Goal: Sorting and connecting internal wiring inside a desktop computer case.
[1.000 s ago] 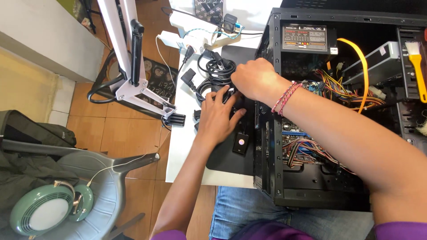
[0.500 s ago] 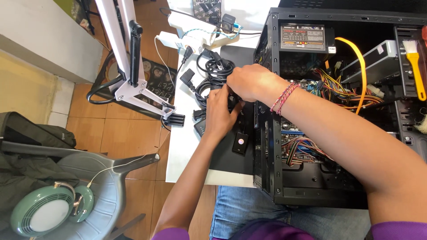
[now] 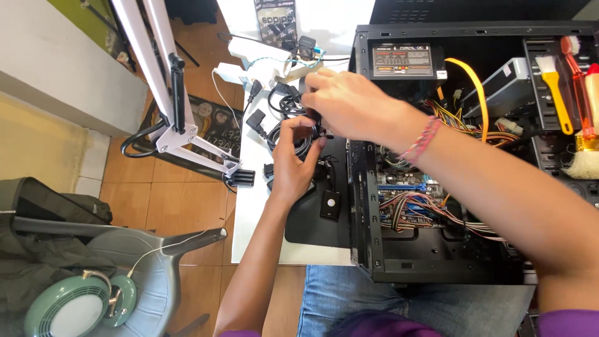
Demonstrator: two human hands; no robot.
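My left hand [image 3: 293,159] reaches up from the bottom and curls its fingers round a coiled black cable [image 3: 282,106] lying on the white table [image 3: 253,206]. My right hand [image 3: 346,103], with a woven bracelet at the wrist, comes in from the right and pinches a black plug end of that cable just above the left hand's fingertips. Both hands meet at the left edge of an open black computer case [image 3: 365,206]. Which part of the plug is gripped is hidden by the fingers.
Inside the case sit a power supply [image 3: 402,61], a yellow cable [image 3: 474,87] and coloured wire bundles [image 3: 424,209]. Brushes [image 3: 555,87] lie at its right. A black mat [image 3: 312,224] holds a small black device [image 3: 329,205]. A white power strip [image 3: 259,59], white clamp arm [image 3: 178,125], grey chair [image 3: 137,262] and green fan [image 3: 65,309] stand left.
Both hands stay at the cable by the case edge. The right hand has shifted slightly left over the coil, and the left hand's fingers have closed up toward it.
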